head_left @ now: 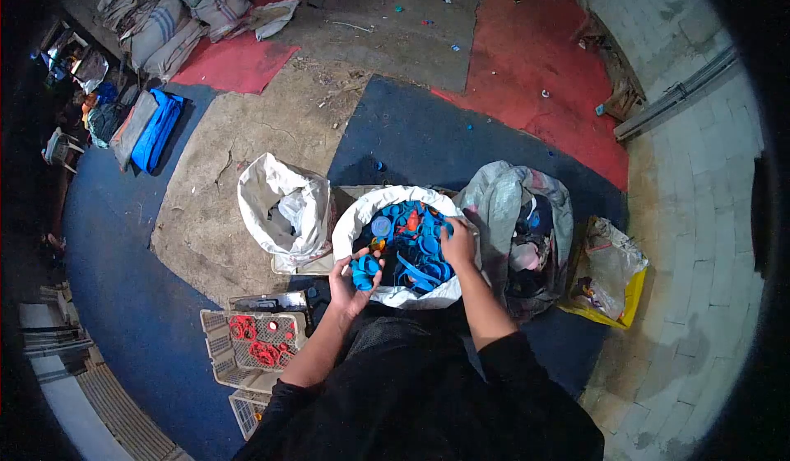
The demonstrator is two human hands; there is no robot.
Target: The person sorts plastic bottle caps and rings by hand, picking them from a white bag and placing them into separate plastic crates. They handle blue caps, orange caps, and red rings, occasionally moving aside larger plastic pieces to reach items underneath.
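A white sack (346,229) with a rolled-down rim stands before me, filled with blue plastic caps and rings (429,245) and a few orange and red pieces. Over its left rim, my left hand (354,288) is palm up, with several blue caps (364,272) held in its curled fingers. At the sack's right inner side, my right hand (458,244) reaches over the rim, its fingertips at the blue pieces. Whether those fingers grip a piece is too small to tell.
A white sack (255,214) stands left; a grey-green sack (485,189) and a yellow-edged bag (632,296) stand right. A crate (216,342) with red pieces is lower left. Stuffed sacks (160,33) and a blue bundle (156,132) lie farther off, a block wall (708,214) at right.
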